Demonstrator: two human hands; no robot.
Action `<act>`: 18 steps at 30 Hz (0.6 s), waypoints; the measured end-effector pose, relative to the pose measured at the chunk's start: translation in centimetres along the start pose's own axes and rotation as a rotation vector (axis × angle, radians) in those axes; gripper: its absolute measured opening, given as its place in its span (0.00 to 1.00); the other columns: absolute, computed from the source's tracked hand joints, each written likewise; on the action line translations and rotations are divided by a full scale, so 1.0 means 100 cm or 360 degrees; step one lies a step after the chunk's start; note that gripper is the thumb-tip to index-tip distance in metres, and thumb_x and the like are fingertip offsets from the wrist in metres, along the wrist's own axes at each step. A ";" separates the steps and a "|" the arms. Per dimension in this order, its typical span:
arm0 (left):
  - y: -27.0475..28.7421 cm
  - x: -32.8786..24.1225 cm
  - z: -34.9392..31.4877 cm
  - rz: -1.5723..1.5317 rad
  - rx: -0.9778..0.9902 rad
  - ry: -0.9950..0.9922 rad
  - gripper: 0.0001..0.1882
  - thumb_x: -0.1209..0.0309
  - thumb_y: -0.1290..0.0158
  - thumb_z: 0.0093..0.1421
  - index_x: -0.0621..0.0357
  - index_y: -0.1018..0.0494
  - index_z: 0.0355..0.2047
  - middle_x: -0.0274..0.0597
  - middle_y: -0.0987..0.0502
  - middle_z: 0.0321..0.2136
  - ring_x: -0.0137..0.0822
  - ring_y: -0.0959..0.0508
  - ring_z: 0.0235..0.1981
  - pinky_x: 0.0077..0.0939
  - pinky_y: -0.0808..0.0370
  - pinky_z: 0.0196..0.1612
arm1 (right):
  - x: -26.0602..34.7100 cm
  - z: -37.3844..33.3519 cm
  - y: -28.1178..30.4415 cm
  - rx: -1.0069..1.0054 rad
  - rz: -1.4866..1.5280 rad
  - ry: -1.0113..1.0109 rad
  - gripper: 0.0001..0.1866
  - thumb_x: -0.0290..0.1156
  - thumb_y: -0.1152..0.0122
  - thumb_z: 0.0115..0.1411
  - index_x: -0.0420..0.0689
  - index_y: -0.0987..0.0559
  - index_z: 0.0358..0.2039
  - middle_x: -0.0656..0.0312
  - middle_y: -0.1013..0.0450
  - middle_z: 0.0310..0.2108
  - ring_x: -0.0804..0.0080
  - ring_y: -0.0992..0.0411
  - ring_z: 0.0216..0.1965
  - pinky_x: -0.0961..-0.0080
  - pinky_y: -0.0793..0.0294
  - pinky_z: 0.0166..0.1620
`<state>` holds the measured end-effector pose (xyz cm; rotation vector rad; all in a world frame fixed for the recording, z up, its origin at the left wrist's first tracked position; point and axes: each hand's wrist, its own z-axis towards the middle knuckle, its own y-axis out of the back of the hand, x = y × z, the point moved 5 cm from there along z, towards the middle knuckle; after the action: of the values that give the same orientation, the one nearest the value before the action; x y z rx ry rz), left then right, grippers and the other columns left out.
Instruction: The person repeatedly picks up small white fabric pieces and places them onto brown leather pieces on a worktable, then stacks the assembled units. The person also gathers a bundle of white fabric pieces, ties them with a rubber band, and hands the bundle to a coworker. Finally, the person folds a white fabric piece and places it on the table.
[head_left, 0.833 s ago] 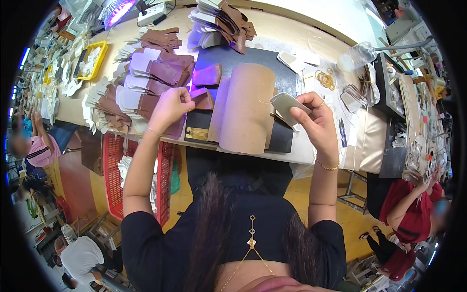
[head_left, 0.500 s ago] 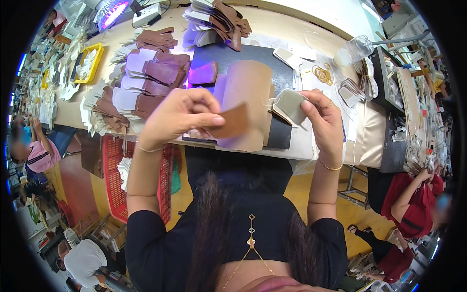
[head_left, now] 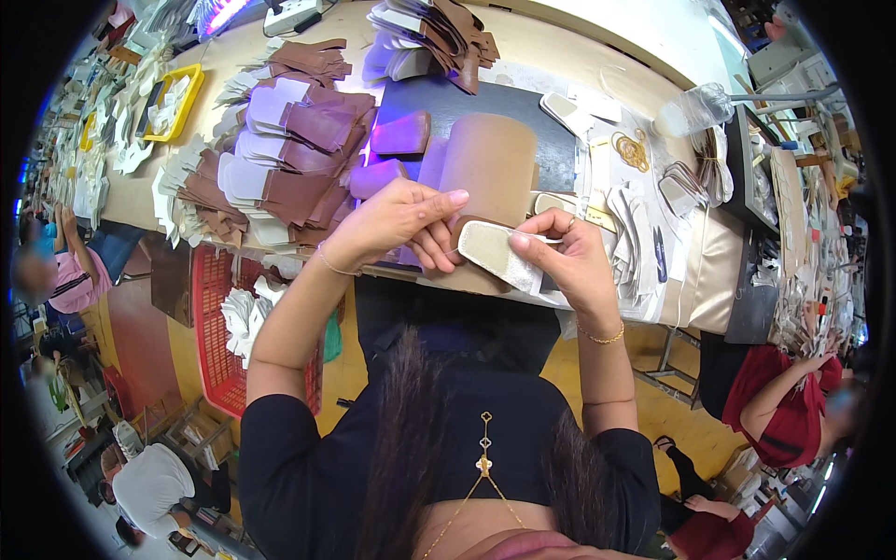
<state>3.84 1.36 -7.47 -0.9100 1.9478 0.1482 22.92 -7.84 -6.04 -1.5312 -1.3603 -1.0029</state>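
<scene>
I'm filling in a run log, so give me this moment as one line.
right hand: pinches pale pad | left hand: beside pad, grip unclear | beyond: tan curved form, black board

A tan cylinder (head_left: 490,168) bars the middle; right of it a strip of dark board (head_left: 555,140) lies bare, its near end blocked by the right fingers (head_left: 551,224). Stacked brown-and-white pieces (head_left: 308,131) crowd the left, a bottle (head_left: 695,110) the far right; open tabletop (head_left: 551,56) shows beyond.

two hands (head_left: 406,224) (head_left: 571,259), one cylinder (head_left: 493,173), one bottle (head_left: 693,110)
</scene>
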 end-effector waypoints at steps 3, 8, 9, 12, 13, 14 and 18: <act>0.000 0.000 0.000 -0.0003 -0.0005 0.0002 0.26 0.54 0.53 0.70 0.70 0.25 0.32 0.52 0.19 0.23 0.36 0.17 0.21 0.18 0.21 0.21 | -0.001 0.004 -0.003 0.0002 -0.0035 -0.0042 0.11 0.30 0.32 0.59 0.35 0.21 0.36 0.62 0.23 0.32 0.82 0.26 0.33 0.84 0.25 0.39; 0.000 0.001 -0.001 -0.0026 0.0015 0.0009 0.25 0.55 0.52 0.69 0.70 0.25 0.32 0.53 0.19 0.24 0.36 0.17 0.21 0.19 0.21 0.22 | -0.004 0.007 -0.005 -0.0005 -0.0061 -0.0088 0.11 0.30 0.32 0.59 0.35 0.21 0.35 0.62 0.23 0.32 0.82 0.26 0.32 0.83 0.25 0.38; -0.001 0.001 -0.001 -0.0029 0.0017 0.0006 0.25 0.55 0.52 0.69 0.70 0.25 0.32 0.53 0.19 0.24 0.36 0.17 0.21 0.19 0.21 0.22 | -0.004 0.008 -0.005 -0.0005 -0.0065 -0.0075 0.11 0.29 0.32 0.59 0.35 0.21 0.35 0.62 0.23 0.32 0.82 0.26 0.32 0.83 0.25 0.38; -0.001 0.001 -0.001 -0.0038 0.0013 0.0030 0.25 0.55 0.52 0.69 0.71 0.25 0.33 0.53 0.19 0.24 0.36 0.17 0.21 0.19 0.20 0.22 | -0.006 0.008 -0.005 -0.0020 -0.0090 -0.0074 0.11 0.29 0.32 0.59 0.35 0.21 0.35 0.62 0.23 0.31 0.83 0.27 0.32 0.84 0.25 0.37; -0.001 0.001 -0.001 -0.0035 0.0012 0.0034 0.25 0.55 0.52 0.69 0.71 0.25 0.33 0.53 0.19 0.24 0.36 0.17 0.21 0.19 0.20 0.22 | -0.006 0.007 -0.004 -0.0020 -0.0097 -0.0073 0.11 0.29 0.32 0.59 0.35 0.21 0.35 0.62 0.23 0.31 0.83 0.27 0.32 0.84 0.25 0.37; -0.001 0.001 -0.001 -0.0031 0.0011 0.0037 0.25 0.56 0.52 0.69 0.71 0.24 0.33 0.53 0.19 0.24 0.36 0.17 0.21 0.19 0.20 0.22 | -0.006 0.007 -0.004 -0.0021 -0.0104 -0.0071 0.10 0.29 0.32 0.59 0.35 0.21 0.35 0.62 0.23 0.31 0.83 0.27 0.32 0.84 0.25 0.37; -0.001 0.000 -0.001 -0.0012 0.0021 0.0024 0.25 0.55 0.52 0.69 0.72 0.24 0.33 0.53 0.19 0.24 0.36 0.17 0.21 0.19 0.20 0.23 | -0.005 0.008 -0.005 -0.0022 -0.0101 -0.0060 0.10 0.30 0.32 0.59 0.35 0.21 0.34 0.63 0.23 0.31 0.83 0.27 0.31 0.85 0.26 0.36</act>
<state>3.86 1.23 -7.37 -0.9118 1.9566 0.1241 22.43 -7.26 -6.76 -1.5327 -1.4392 -1.0289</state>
